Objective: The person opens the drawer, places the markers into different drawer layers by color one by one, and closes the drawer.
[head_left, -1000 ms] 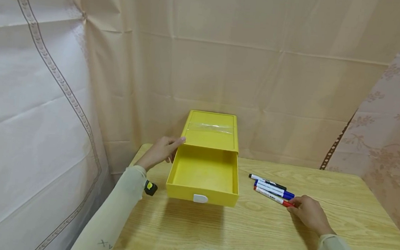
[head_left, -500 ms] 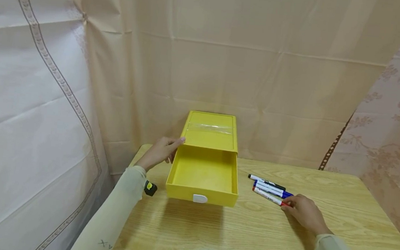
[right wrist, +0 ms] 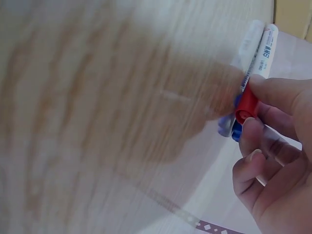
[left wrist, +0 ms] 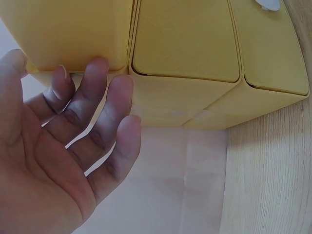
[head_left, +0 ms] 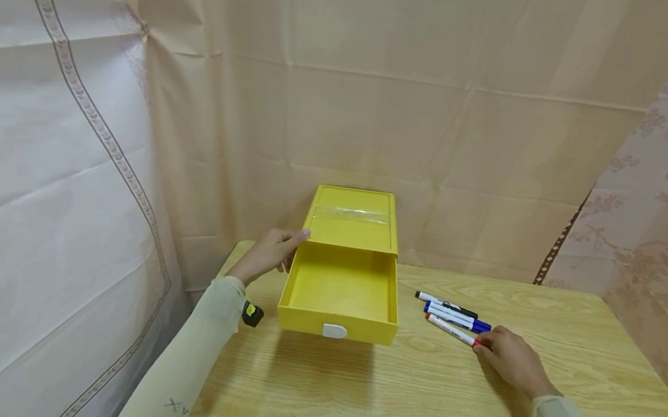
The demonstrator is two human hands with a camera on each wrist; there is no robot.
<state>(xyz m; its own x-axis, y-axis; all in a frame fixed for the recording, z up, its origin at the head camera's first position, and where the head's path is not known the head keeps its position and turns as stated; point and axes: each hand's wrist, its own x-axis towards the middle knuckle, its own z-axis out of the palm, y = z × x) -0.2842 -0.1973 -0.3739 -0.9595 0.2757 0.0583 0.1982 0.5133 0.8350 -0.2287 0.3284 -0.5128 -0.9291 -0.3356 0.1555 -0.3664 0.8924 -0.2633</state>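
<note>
In the head view, a yellow drawer unit (head_left: pixel 352 217) stands at the back with its top drawer (head_left: pixel 337 327) pulled out, nothing inside. My left hand (head_left: pixel 270 252) rests at the unit's left side, thumb on the top edge. Its fingers, loosely bent, touch the yellow edge in the left wrist view (left wrist: pixel 73 126). To the right, my right hand (head_left: pixel 514 358) pinches the red cap of a white whiteboard marker (head_left: pixel 451 329) between thumb and fingers. Blue-capped markers (head_left: pixel 457 317) lie right behind it, and a black-capped marker (head_left: pixel 447 304) lies farthest back.
The wooden table (head_left: pixel 425 395) runs beneath everything, its back edge near a beige cloth (head_left: pixel 379 106). Cloth also hangs on both sides. Two closed drawers (left wrist: pixel 187 39) sit below the pulled-out one. Clear tape (head_left: pixel 351 214) crosses the unit's top.
My right hand has shifted slightly left, then back right, with the red marker moving along. A small gap now shows between the red and blue markers. The left hand holds still.
</note>
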